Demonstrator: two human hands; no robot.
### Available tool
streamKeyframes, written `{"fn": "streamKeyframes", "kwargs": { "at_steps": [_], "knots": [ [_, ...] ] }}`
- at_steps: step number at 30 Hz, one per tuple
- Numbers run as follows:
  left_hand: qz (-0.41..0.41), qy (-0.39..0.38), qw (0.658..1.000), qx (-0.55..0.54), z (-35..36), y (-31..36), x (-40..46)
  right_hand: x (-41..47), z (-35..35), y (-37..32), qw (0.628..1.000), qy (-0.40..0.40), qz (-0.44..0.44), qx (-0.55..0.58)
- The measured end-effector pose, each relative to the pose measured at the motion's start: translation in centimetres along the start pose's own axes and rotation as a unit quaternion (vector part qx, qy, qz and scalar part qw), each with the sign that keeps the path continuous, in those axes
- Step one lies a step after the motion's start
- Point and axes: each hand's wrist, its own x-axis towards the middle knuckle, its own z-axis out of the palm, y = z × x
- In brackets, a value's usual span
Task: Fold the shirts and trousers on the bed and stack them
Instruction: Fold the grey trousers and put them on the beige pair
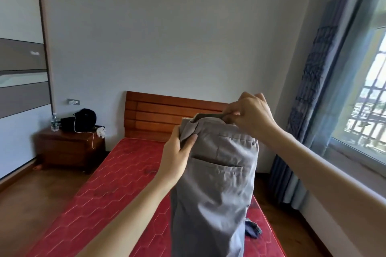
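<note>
With both hands clamped on the waistband, left hand (177, 152) and right hand (248, 115) at its two ends, we hold the trousers (215, 183) hanging above the bed (108, 190) and should match the legs before lowering them flat.

Both hands raised: left (177, 152), right (248, 115), fingers pinching.

Grey trousers (217, 173) held up vertically above red bed (117, 183), waistband on top, back pockets facing camera, legs hanging down; dark garment (253, 229) crumpled on bed behind.
</note>
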Motion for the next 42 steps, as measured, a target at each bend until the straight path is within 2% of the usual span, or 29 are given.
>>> {"fn": "streamKeyframes", "kwargs": {
  "at_steps": [2, 6, 12, 16, 20, 23, 26, 29, 36, 42],
  "knots": [
    [0.003, 0.010, 1.000, -0.015, 0.1, 0.0, -0.3, -0.2, 0.1, 0.1, 1.000, 0.002, 0.026, 0.016],
    [-0.042, 0.011, 0.994, -0.095, -0.7, 0.3, -0.9, -0.9, 0.5, -0.5, 0.998, -0.022, 0.040, 0.052],
    [-0.105, 0.006, 0.983, -0.151, -1.9, -0.5, -2.0, -2.8, 1.5, -0.8, 0.980, -0.115, 0.090, 0.135],
    [-0.135, 0.014, 0.979, -0.150, -2.2, -1.2, -2.9, -4.4, 2.6, -0.8, 0.967, -0.179, 0.081, 0.165],
    [-0.146, 0.014, 0.979, -0.143, -1.9, -1.7, -3.8, -6.6, 4.2, -1.8, 0.975, -0.105, 0.042, 0.190],
    [-0.142, 0.004, 0.979, -0.144, -1.3, -1.6, -4.1, -8.2, 6.5, -3.1, 0.980, -0.103, 0.025, 0.169],
    [-0.122, -0.021, 0.984, -0.128, -0.6, -1.3, -4.3, -8.5, 8.3, -3.7, 0.980, -0.063, 0.037, 0.184],
    [-0.114, -0.041, 0.984, -0.130, -0.3, -1.5, -4.4, -8.4, 9.3, -4.0, 0.966, -0.013, 0.067, 0.251],
    [-0.228, -0.104, 0.934, -0.256, -1.0, -2.1, -4.3, -9.1, 10.9, -3.4, 0.921, 0.070, 0.132, 0.360],
    [-0.247, -0.121, 0.920, -0.279, -1.6, -1.9, -3.4, -8.1, 10.4, -2.9, 0.908, 0.097, 0.091, 0.397]
  ]
}}
